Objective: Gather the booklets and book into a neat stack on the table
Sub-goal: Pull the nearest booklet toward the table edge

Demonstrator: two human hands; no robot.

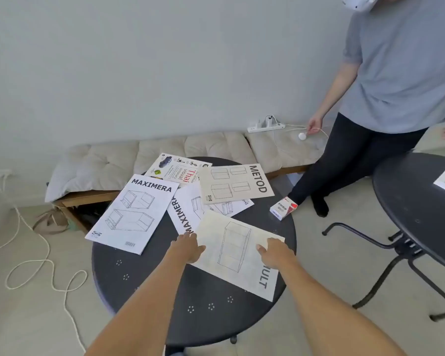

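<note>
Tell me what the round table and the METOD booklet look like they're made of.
Round table: likely painted metal, matte black, with small punched hole patterns. METOD booklet: thin uncoated paper, beige and matte, lying flat with printed line drawings.

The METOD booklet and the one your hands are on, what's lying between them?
In the head view, a white MAXIMERA booklet lies between the METOD booklet and the cream booklet, tucked partly under both.

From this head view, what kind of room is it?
Probably a home living space, not a lab: a cushioned bench along the wall, two round black cafe-style tables, and a power strip lying on the cushions. Furniture assembly booklets are spread on the near table.
</note>
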